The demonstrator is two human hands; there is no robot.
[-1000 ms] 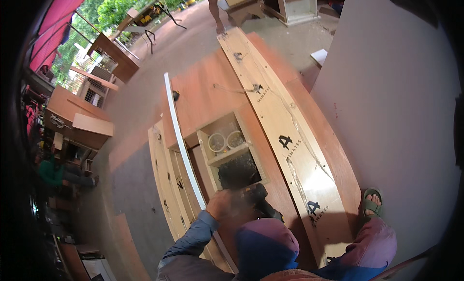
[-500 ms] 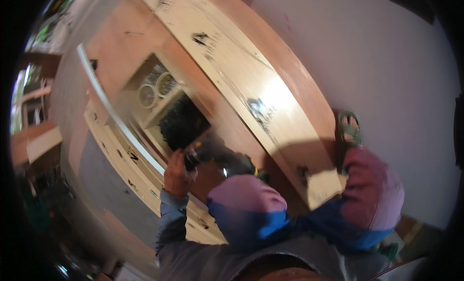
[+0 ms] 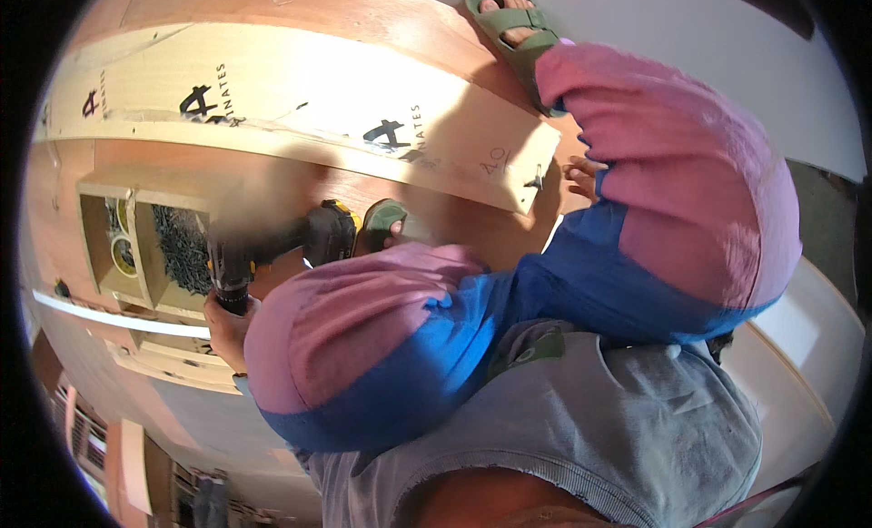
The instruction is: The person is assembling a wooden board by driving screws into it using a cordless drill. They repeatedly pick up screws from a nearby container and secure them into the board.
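My left hand (image 3: 231, 331) is closed around the chuck end of a black and yellow cordless drill (image 3: 338, 234). The drill lies sideways over the near edge of a wooden box (image 3: 136, 178), its battery end toward the right. Many dark screws (image 3: 182, 256) fill one compartment of the box. Round tubs (image 3: 123, 256) stand in the compartment beside it. Part of the drill's handle is smeared. Past my right shin, the fingers of my right hand (image 3: 581, 176) show stretched and apart near the end of a long pale board (image 3: 300, 88); the rest of that hand is hidden.
The long board, with black printing, lies across the reddish wooden surface (image 3: 381, 1). A thin white strip (image 3: 118, 321) runs below the box, near more pale boards (image 3: 173, 365). My sandalled feet stand beyond and beside the board. A pale panel (image 3: 817, 319) is at the right.
The view has swung, so the box and drill now appear farther left and the long board lies nearly level. My left hand stays at the drill. Fingers of my right hand have come into view.
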